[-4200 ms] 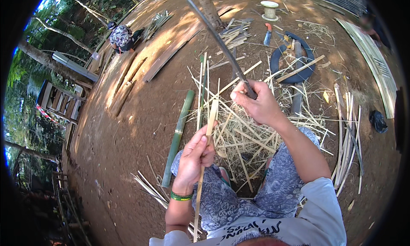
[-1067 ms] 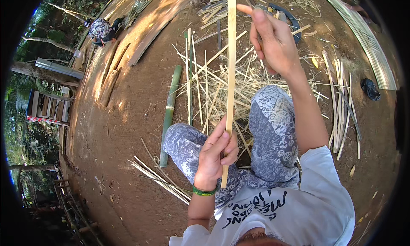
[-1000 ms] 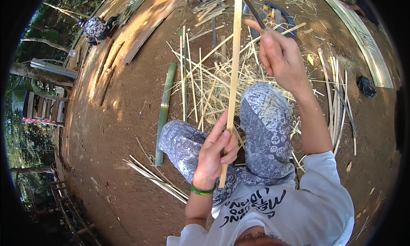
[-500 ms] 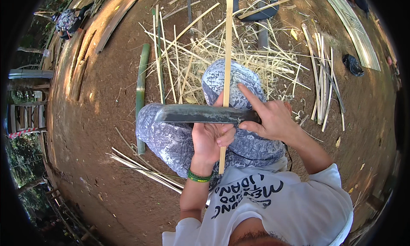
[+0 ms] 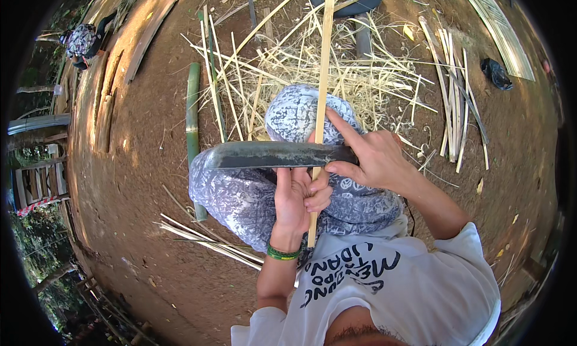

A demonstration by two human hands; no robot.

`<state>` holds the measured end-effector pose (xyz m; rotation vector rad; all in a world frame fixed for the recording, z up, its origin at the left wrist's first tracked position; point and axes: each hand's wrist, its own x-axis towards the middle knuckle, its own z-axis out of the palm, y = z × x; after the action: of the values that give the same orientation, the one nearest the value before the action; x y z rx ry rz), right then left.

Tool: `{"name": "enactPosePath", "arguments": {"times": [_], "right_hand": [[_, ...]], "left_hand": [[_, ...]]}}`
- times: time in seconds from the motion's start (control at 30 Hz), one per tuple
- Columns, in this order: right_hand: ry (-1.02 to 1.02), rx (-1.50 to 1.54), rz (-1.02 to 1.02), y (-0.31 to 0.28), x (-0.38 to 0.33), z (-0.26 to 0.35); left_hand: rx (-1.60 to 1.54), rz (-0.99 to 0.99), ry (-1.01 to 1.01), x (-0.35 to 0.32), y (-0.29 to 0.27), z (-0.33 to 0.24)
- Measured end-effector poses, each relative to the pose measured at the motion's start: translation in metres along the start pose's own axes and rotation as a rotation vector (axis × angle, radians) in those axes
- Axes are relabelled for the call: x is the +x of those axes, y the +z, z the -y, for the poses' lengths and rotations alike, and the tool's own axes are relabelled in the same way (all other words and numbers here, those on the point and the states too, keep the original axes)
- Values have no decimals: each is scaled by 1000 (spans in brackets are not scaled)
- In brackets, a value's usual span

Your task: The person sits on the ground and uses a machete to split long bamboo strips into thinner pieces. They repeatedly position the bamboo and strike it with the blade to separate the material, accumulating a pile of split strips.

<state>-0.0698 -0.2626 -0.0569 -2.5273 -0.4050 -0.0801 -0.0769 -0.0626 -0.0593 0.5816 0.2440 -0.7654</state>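
Note:
A long, pale bamboo strip [image 5: 325, 63] runs lengthwise over my lap, from beyond my knees down to my shirt. My left hand [image 5: 296, 200] is wrapped round it near its lower end, with the fingers partly behind the strip. Crosswise over the strip lies the dark, wide blade of a machete [image 5: 264, 155], its tip toward the left above my knee. My right hand [image 5: 377, 158] grips the machete at its handle end, mostly hidden in the palm. The right index finger stretches forward to the strip's edge, and the thumb rests by the blade's base.
Beyond my knees lies a heap of bamboo shavings [image 5: 354, 84] with loose strips. A green bamboo pole [image 5: 192, 130] is on the ground at left, near more thin strips [image 5: 204, 241]. To the right are a strip bundle [image 5: 448, 94] and black plastic bag [image 5: 496, 74]. Another person [image 5: 84, 42] is far left.
My right index finger has come left and down onto the strip's edge. The machete blade has shifted slightly left and up, its broad face showing more. The whole view has turned a little.

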Motion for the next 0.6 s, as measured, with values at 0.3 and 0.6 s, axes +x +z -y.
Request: {"name": "enactPosePath", "arguments": {"times": [0.3,0.6], "right_hand": [[84,126,-46,6,5,-17],[-26,144,-46,9,-2,-3]], "left_hand": [[193,-25,-41,-20,-5,0],[277,-46,159,-15,-18,-5]]}}
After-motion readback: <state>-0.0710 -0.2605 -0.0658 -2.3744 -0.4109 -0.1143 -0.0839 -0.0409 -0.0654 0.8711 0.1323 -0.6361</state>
